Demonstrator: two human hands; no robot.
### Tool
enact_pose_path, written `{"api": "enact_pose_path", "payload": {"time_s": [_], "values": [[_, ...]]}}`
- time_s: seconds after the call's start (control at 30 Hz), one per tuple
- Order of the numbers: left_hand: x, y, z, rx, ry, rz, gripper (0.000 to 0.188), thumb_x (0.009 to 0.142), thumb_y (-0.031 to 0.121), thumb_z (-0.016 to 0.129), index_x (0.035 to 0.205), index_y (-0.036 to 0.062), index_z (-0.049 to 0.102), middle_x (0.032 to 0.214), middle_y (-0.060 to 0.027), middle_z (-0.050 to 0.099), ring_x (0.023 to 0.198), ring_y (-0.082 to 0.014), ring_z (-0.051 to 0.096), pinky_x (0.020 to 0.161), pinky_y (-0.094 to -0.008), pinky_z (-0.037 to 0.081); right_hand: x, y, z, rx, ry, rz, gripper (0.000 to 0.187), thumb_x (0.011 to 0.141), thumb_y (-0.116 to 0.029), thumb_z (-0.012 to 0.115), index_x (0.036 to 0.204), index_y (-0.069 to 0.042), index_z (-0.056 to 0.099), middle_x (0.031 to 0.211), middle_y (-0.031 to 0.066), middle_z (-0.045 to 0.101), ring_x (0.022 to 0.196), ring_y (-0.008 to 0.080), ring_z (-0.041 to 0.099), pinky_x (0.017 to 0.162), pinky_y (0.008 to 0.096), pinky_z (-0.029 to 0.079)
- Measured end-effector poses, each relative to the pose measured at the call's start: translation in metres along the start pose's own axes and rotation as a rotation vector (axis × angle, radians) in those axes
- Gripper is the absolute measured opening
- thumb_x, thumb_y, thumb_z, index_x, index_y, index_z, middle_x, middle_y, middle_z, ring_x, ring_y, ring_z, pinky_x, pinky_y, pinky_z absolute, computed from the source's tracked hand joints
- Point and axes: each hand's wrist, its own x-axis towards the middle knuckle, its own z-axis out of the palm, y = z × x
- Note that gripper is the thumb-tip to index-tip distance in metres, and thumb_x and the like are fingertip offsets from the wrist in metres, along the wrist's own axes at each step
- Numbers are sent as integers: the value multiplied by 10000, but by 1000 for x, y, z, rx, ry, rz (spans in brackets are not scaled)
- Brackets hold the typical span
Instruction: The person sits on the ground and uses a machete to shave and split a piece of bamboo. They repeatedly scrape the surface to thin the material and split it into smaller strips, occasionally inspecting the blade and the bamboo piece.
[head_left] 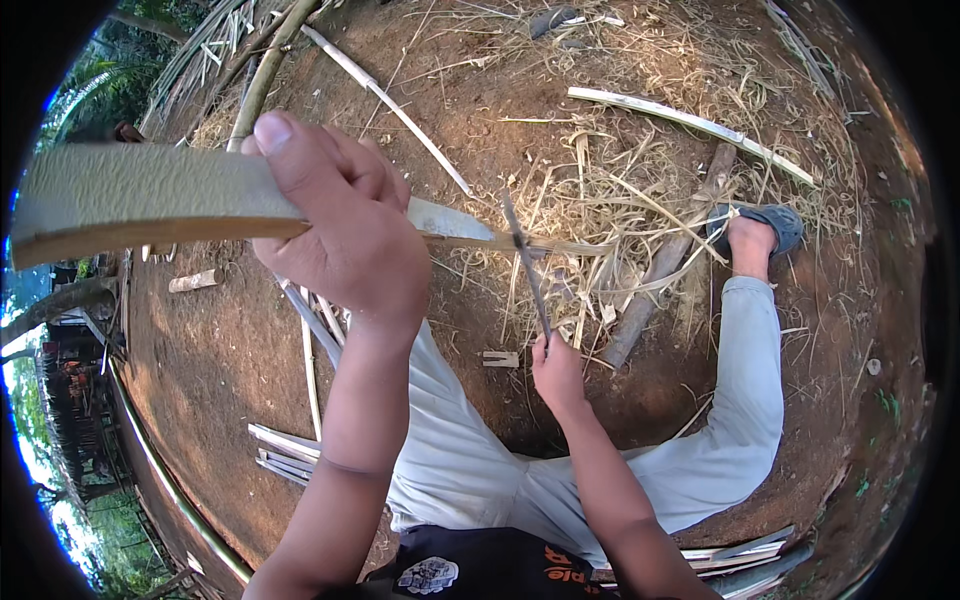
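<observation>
Bamboo slat (140, 190) runs through the left hand (350, 225), fingers wrapped around it, above curled shavings (640, 185); the right hand's (560, 375) fingers grip a knife (534, 285) crossing the slat. Looks like shaving; the next stroke wants steady blade control.

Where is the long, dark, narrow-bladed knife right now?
In the head view, the knife is just right of centre, gripped in the right hand and crossing the long pale bamboo strip.
</observation>
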Motion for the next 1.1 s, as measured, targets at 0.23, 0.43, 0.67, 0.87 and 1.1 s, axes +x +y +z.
{"api": "enact_pose_path", "payload": {"time_s": [0.23,0.43,0.67,0.87,1.1], "values": [[12,-6,-1,15,-3,34,395,1050,267,458,697,126,350,508,38,314,396,-34,281,339,-231,220,2,-49,-37,-18,-22,-58,256,983,-204,542,875,22,594,707,238,638,633,420,642,577,504,515],[10,-9,2,-1,-26,76,419,1046,255,475,669,112,362,501,42,322,386,-27,282,334,-237,201,-13,-51,-18,65,194,-231,206,981,-174,539,953,24,590,741,218,648,638,414,646,563,481,526],[10,-10,4,-18,2,6,372,1056,227,455,709,108,392,509,39,347,400,-14,300,344,-219,220,8,2,-17,-155,-117,38,291,994,-238,496,867,10,581,678,245,638,640,431,650,597,535,517],[16,-21,1,17,-33,111,339,1056,210,460,738,98,424,515,40,387,419,-8,347,372,-198,259,-15,-66,-47,110,115,-151,250,973,-228,550,892,5,594,686,235,643,671,407,663,589,485,525],[21,-20,3,155,8,91,390,1053,230,458,697,72,461,523,26,448,457,-38,413,434,-226,321,5,7,-10,-236,-148,206,370,1003,-291,472,873,19,625,735,260,656,735,467,650,672,560,518]]}}
